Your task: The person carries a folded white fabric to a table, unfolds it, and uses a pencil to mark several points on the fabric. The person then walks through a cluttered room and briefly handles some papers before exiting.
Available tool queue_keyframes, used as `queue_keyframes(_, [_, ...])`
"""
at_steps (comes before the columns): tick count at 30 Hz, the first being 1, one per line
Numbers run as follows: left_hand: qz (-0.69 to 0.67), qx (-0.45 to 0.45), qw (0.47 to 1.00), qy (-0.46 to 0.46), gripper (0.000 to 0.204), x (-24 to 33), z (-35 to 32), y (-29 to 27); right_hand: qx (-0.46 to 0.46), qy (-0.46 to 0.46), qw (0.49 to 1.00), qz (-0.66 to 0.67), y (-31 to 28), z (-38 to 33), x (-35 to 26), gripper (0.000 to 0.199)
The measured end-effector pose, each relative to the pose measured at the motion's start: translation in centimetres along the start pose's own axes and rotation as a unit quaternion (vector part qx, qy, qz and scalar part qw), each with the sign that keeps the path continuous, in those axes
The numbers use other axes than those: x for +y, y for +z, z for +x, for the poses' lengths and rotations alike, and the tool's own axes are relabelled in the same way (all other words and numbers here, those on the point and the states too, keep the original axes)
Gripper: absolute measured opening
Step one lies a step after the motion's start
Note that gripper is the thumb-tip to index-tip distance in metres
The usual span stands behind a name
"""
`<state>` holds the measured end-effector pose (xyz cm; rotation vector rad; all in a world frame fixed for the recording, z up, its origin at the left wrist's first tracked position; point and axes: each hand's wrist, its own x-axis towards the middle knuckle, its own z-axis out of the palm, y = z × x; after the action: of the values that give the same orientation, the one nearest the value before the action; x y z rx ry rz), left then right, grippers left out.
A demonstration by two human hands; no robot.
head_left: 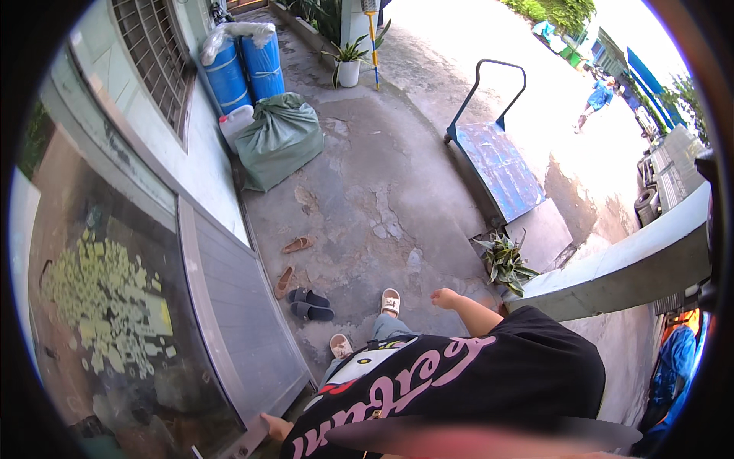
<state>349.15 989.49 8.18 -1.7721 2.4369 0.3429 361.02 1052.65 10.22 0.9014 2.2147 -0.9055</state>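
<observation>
At the lower left, my left hand (276,427) is closed on the edge of a glass-and-metal door (243,306), beside its frame. Part of that grip is hidden by the door edge and my shirt. My right arm reaches out to the right of my body, and my right hand (443,298) hangs over the concrete with its fingers curled in and nothing visible in them. Below, my feet in light slippers (391,301) stand apart, one ahead of the other. Close to the door lie a pair of dark slides (311,312) and brown flat shoes (297,244).
Along the left wall stand blue drums (262,67), a white jug (235,122) and a tied green sack (279,141). A platform trolley (497,164) is at the right, near a spiky plant (505,262). Another person (600,96) is far off in the yard.
</observation>
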Motion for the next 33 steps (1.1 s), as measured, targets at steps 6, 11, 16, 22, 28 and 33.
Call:
queue_keyframes(6, [0.119,-0.311,0.894,0.300,0.071,6.6,-8.8,6.2,-0.029,0.011,0.999,0.029,-5.0,4.2,2.6,0.041])
queue_keyframes(11, [0.137,-0.475,0.760,0.423,0.058,16.4,-16.2,11.1,0.016,0.031,0.993,0.114,-10.1,8.2,7.0,0.041])
queue_keyframes(16, [0.036,-0.511,0.711,0.482,0.047,30.4,-25.7,13.2,0.040,0.047,0.974,0.217,-16.1,12.4,9.8,0.039])
queue_keyframes(22, [0.046,-0.505,0.722,0.470,0.044,48.3,-34.7,17.6,0.079,0.127,0.929,0.339,-23.0,20.2,10.3,0.038])
queue_keyframes(28, [0.220,-0.574,0.692,0.378,0.036,63.7,-38.2,25.2,0.087,0.283,0.911,0.286,-27.5,22.7,11.4,0.037])
queue_keyframes(33, [0.332,-0.470,0.635,0.515,0.053,81.5,-48.0,29.5,0.073,0.304,0.899,0.307,-33.3,26.4,10.5,0.036])
